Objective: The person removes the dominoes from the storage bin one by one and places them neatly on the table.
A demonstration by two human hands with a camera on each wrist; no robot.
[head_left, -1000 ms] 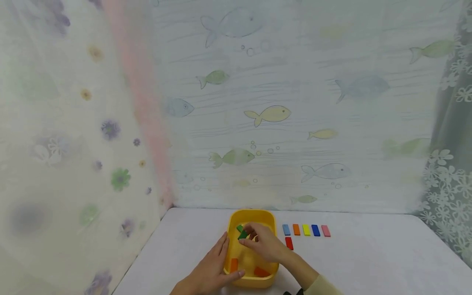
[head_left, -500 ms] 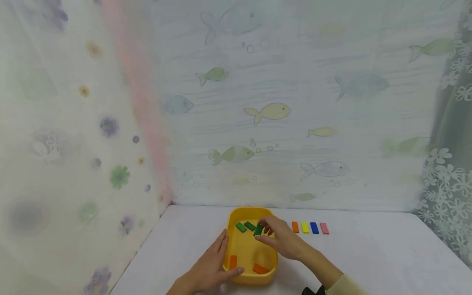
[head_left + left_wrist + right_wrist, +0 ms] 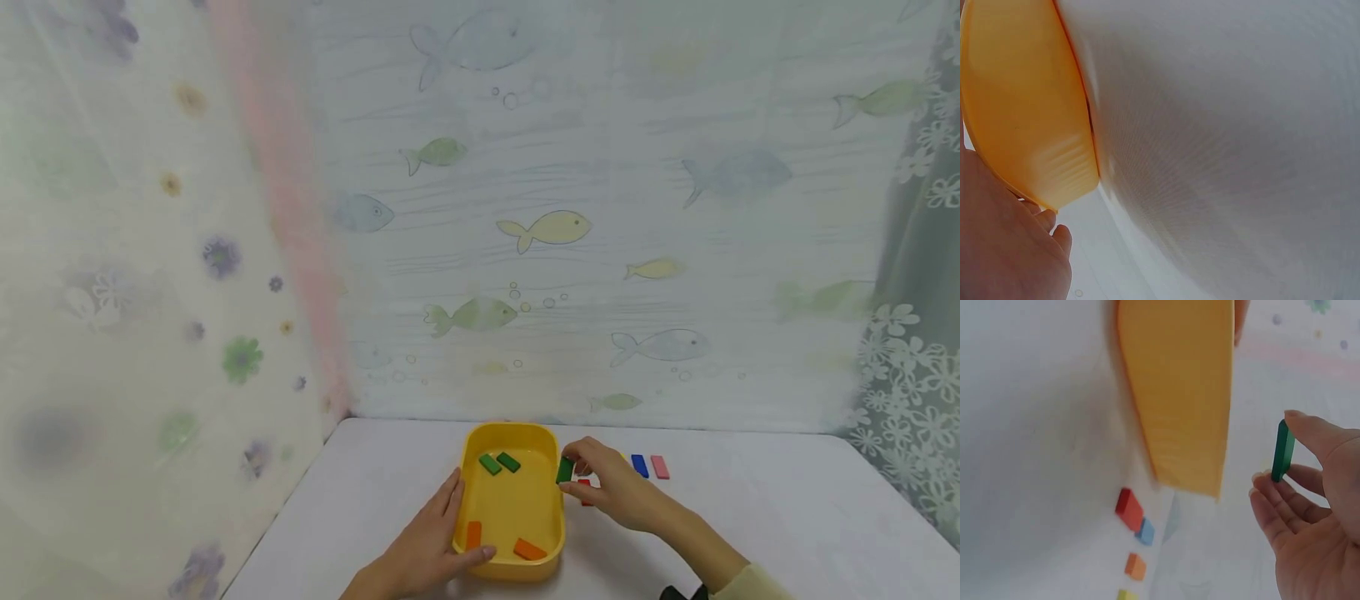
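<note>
My right hand [image 3: 618,492] pinches a flat dark green block [image 3: 565,470] between thumb and fingertips, beside the right rim of a yellow plastic bin [image 3: 510,569]. In the right wrist view the green block [image 3: 1282,451] stands on edge, held away from the bin wall [image 3: 1179,394]. My left hand [image 3: 423,537] rests against the bin's left side, fingers straight along the outer wall and thumb across the near rim. Inside the bin lie two green blocks [image 3: 499,462] at the far end and two orange blocks [image 3: 530,548] at the near end.
Right of the bin, a row of flat blocks includes a blue block [image 3: 640,466] and a pink block [image 3: 660,467]; my right hand partly covers it. A red block [image 3: 586,492] lies nearer me. Patterned curtains [image 3: 555,358] hang behind the white table [image 3: 750,517].
My right hand has lifted a green block from the bin's far end and carried it right, over the right rim. My left hand stays on the bin.
</note>
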